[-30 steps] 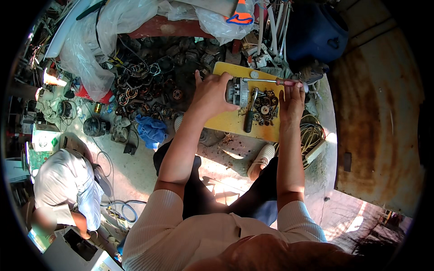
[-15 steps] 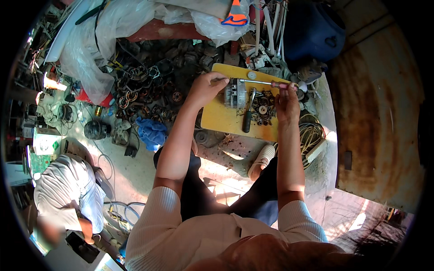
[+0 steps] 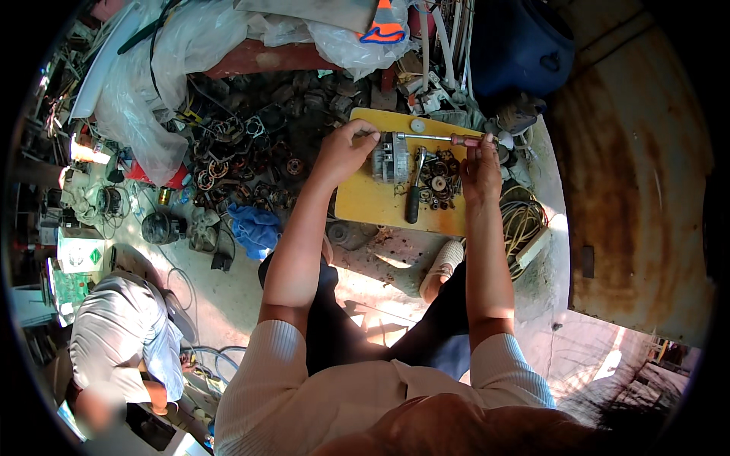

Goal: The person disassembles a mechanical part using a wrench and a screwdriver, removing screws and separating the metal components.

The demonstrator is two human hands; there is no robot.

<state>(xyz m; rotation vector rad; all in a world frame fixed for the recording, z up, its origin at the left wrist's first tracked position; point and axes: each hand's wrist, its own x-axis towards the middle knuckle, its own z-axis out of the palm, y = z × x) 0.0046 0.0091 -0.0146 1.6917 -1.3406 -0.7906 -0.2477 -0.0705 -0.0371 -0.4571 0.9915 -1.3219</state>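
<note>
A finned grey metal motor housing stands on the yellow board in front of me. My left hand is closed on its upper left edge, with thumb and fingers together. A long screwdriver with a red handle lies level, its thicker tip against the top of the housing. On the right, my right hand grips the handle's end with the fingertips. Between the hands lie a black-handled ratchet wrench and a heap of small rings and washers. A pale round disc sits near the board's far edge.
Greasy motor parts pile up left of the board, beside a blue cloth. Coiled cable lies at right, with a blue barrel behind. Another person bends down at lower left.
The view has shifted slightly. My hands keep about the same hold on the housing and the screwdriver. The other person at lower left has moved a little.
</note>
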